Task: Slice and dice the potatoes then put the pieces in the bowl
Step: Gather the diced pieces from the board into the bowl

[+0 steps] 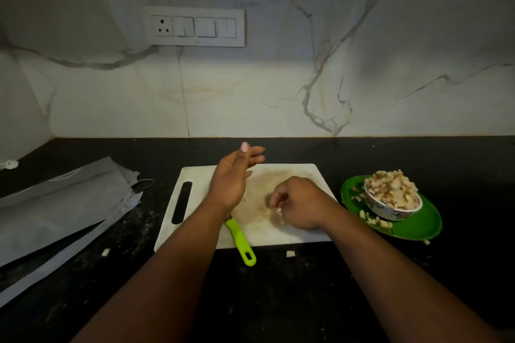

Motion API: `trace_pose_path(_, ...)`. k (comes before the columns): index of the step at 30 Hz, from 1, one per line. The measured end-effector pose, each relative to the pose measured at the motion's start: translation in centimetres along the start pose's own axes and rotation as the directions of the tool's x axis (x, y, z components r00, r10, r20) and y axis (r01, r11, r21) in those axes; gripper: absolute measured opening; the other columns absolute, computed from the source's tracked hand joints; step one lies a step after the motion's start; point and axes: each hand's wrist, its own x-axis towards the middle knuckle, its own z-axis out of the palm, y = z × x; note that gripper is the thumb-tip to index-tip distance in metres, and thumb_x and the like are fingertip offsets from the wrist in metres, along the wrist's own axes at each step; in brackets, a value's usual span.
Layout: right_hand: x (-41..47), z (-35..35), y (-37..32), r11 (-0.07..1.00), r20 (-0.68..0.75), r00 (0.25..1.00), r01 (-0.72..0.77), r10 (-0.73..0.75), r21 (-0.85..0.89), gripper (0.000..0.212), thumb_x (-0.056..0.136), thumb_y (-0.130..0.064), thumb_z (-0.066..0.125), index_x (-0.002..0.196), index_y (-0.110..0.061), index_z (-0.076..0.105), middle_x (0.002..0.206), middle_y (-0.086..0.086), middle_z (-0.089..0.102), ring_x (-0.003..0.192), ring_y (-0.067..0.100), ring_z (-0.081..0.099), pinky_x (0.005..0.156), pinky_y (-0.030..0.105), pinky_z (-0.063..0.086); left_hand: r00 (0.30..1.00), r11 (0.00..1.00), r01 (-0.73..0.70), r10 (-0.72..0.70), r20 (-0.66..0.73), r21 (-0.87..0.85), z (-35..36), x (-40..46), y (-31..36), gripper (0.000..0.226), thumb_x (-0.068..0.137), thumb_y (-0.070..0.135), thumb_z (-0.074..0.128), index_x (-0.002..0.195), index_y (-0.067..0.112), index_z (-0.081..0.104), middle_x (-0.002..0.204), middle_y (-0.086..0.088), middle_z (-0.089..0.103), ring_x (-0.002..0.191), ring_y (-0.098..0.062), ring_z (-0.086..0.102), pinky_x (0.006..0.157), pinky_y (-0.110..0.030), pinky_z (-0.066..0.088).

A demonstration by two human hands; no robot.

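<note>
Right hand (298,205) curls over the board (292,172), seemingly pinching last scraps for the heaped bowl (393,207); left hand (231,178) hovers with fingers apart, knife (239,239) laid aside.

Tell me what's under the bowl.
A green plate sits under the bowl, with stray potato pieces on it. The plate's middle is covered by the bowl.

Bowl (393,205) (on plate (418,227)) right of board (200,175)
</note>
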Motion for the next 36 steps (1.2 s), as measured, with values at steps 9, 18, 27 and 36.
trace_pose_path(9,0.7,0.4,0.4,0.967,0.112,0.962,0.255,-0.250,-0.030,0.019,0.081,-0.025,0.074,0.100,-0.020,0.072,0.091,-0.008,0.068,0.082,0.006,0.062,0.077,0.024,0.052,0.993,0.997,-0.045,0.038,0.109,0.068,1.0,0.0,-0.8,0.062,0.093,0.063,0.034,0.116,0.022,0.074,0.112,0.001,0.077,0.107,0.001,0.069,0.091,-0.025,0.049)
trace_pose_path(18,-1.8,-2.1,2.9,0.996,0.097,0.994,0.064,-0.057,-0.068,0.056,0.065,-0.052,0.088,0.111,-0.028,0.068,0.097,-0.020,0.060,0.084,-0.007,0.057,0.072,0.008,0.043,0.991,0.988,-0.027,0.007,0.131,0.153,0.9,-0.1,-1.4,0.072,0.089,0.080,0.035,0.119,0.028,0.076,0.109,0.010,0.078,0.114,-0.002,0.067,0.111,-0.041,0.046)
trace_pose_path(27,-0.6,0.8,-0.4,0.998,-0.001,0.998,0.055,-0.055,-0.004,0.017,0.083,-0.026,0.076,0.100,-0.021,0.075,0.090,-0.012,0.071,0.083,0.001,0.063,0.079,0.017,0.047,0.988,0.984,-0.039,0.012,0.153,0.175,0.9,0.0,-1.8,0.068,0.096,0.075,0.040,0.118,0.023,0.077,0.111,0.007,0.078,0.111,0.000,0.068,0.099,-0.030,0.048)
trace_pose_path(36,-0.1,1.2,-1.8,0.983,-0.028,0.997,0.064,-0.070,-0.173,0.014,0.079,-0.031,0.067,0.077,-0.018,0.074,0.073,-0.003,0.069,0.070,0.013,0.063,0.070,0.037,0.057,0.986,0.980,-0.072,0.042,0.162,0.187,1.0,-0.2,-1.4,0.066,0.094,0.068,0.039,0.119,0.020,0.077,0.110,0.007,0.077,0.108,0.003,0.068,0.095,-0.023,0.044)
